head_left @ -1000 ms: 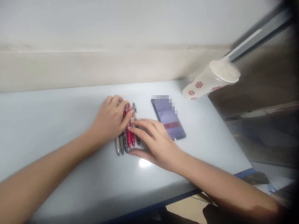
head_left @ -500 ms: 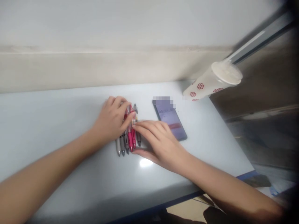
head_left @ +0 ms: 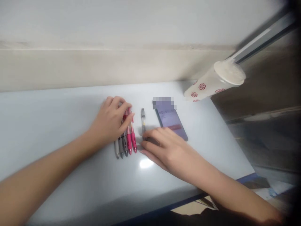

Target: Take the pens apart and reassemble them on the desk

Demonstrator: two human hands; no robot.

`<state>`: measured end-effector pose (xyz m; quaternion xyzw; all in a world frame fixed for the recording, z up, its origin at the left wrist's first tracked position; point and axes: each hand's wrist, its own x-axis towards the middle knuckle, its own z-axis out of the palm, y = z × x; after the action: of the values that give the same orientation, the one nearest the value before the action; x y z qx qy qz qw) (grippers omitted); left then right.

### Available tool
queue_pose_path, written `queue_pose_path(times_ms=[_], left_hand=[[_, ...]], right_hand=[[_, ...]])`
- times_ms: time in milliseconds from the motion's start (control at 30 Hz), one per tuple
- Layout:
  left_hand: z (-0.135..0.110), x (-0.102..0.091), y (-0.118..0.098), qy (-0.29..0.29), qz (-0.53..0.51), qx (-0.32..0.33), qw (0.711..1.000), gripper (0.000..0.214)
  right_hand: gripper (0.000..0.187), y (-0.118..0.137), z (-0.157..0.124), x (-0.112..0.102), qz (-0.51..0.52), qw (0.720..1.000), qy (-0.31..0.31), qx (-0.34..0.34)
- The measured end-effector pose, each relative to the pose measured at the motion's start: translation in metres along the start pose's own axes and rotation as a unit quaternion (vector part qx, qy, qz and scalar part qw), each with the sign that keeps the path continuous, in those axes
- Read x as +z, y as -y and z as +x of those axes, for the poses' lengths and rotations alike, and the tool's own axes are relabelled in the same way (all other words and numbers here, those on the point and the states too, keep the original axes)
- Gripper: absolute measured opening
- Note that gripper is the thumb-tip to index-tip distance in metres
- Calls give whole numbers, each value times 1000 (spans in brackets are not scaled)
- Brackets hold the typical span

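Several pens lie side by side on a white table, the left ones with grey or whitish grips and two pink pens (head_left: 131, 142) at the right of the row. My left hand (head_left: 113, 117) lies over their upper parts, fingers curled at the far end and thumb across the pink pens. A clear-barrelled pen (head_left: 143, 116) with a dark top lies apart, to the right of the row. Around its lower end, my right hand (head_left: 162, 146) has its fingers closed. Those fingers hide the pen's tip.
A phone (head_left: 170, 117) with a lit screen lies on the table (head_left: 58, 150) just right of the loose pen. Farther right, a lidded paper cup (head_left: 211, 81) with red flower marks stands near the table's edge. A wall (head_left: 94, 67) runs along the back.
The clear-barrelled pen has moved right, away from the row, with my right hand at its lower end. My left hand has barely shifted on the other pens.
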<state>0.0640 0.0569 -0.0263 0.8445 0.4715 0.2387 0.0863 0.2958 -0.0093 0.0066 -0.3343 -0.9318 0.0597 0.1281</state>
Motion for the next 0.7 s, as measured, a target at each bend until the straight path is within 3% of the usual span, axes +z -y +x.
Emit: queue_pose_path(times_ms=[133,267,500,700], left_hand=[[0,0,2,-13,-18,-12,1000,25],[0,0,4,-40,-64,-42,996,22],[1,1,6,-43,-58,-70,995,19],[1,-5,5,-58,-80,-61,993,26]], right_hand=[[26,-1,-2,-1,-15,1000,-5,-3],[15,-4,-4,3,-47,998,-8,42],[24,-7,-6,4,-55,997,-5,62],[26,-14,-10,-8,0,981,-110,160]])
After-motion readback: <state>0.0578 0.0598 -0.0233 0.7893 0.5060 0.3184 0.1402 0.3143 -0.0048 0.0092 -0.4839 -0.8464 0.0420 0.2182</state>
